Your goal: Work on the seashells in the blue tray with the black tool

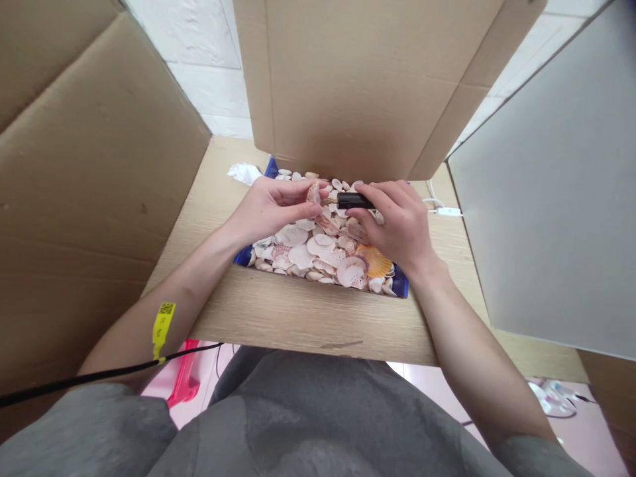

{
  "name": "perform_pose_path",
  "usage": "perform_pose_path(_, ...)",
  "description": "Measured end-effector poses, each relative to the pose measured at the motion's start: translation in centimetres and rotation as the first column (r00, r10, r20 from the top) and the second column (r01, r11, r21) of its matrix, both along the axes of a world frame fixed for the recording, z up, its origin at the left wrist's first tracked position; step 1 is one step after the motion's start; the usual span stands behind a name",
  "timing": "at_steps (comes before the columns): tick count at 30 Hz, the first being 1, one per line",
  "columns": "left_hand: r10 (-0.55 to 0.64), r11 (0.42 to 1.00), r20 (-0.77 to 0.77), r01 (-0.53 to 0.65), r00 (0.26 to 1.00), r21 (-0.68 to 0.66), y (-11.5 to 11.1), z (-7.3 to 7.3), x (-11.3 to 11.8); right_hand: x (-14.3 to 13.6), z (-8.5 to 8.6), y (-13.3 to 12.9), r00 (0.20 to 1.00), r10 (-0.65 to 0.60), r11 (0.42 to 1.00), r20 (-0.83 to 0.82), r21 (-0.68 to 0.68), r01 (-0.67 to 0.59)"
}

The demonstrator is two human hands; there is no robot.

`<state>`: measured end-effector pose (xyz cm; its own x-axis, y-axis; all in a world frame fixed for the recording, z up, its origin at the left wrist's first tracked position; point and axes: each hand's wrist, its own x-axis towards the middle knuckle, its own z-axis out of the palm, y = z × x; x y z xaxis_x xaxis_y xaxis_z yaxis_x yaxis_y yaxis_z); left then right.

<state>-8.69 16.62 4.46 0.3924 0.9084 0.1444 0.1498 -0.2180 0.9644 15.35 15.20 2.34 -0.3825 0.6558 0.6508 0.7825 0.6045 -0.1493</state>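
Observation:
Between its thumb and fingers, my left hand (275,205) pinches a ribbed pinkish shell (313,193) on edge. My right hand (400,222) is wrapped round a small black cylindrical tool (354,201) with a brass-coloured tip pointing left. That tip reaches close to the held shell; whether it touches cannot be made out. Both hands are over a blue-edged tray (400,283) filled with pale shells (300,256). An orange fan-shaped shell (376,261) lies near the tray's right front corner.
Cardboard panels stand at the left (99,165) and behind the tray (348,79); a grey panel (551,185) is at the right. Crumpled white plastic (244,173) lies at the back left of the wooden table (308,318). A white cable switch (448,211) is right of my right hand.

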Motion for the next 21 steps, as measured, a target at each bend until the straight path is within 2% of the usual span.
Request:
perform_pose_path(5, 0.027, 0.999, 0.008, -0.028, 1.000, 0.020, 0.18, -0.42, -0.08, -0.10, 0.07, -0.07, 0.999, 0.046, 0.998, 0.023, -0.053, -0.045)
perform_pose_path(11, -0.004, 1.000, -0.054, 0.004, 0.999, 0.002, -0.02, 0.10, 0.01, -0.01, -0.03, -0.07, 0.998, 0.048, 0.998, 0.037, -0.035, -0.046)
perform_pose_path(15, -0.079, 0.996, -0.073, 0.076, 0.994, -0.040, -0.02, 0.45, 0.01, 0.07, -0.17, -0.04, 0.998, 0.033, 0.999, 0.053, 0.012, -0.033)
perform_pose_path(21, -0.119, 0.992, -0.091, 0.116, 0.989, -0.039, 0.11, 0.32, -0.06, 0.08, -0.20, -0.01, 0.998, 0.044, 0.993, 0.040, 0.104, -0.048)
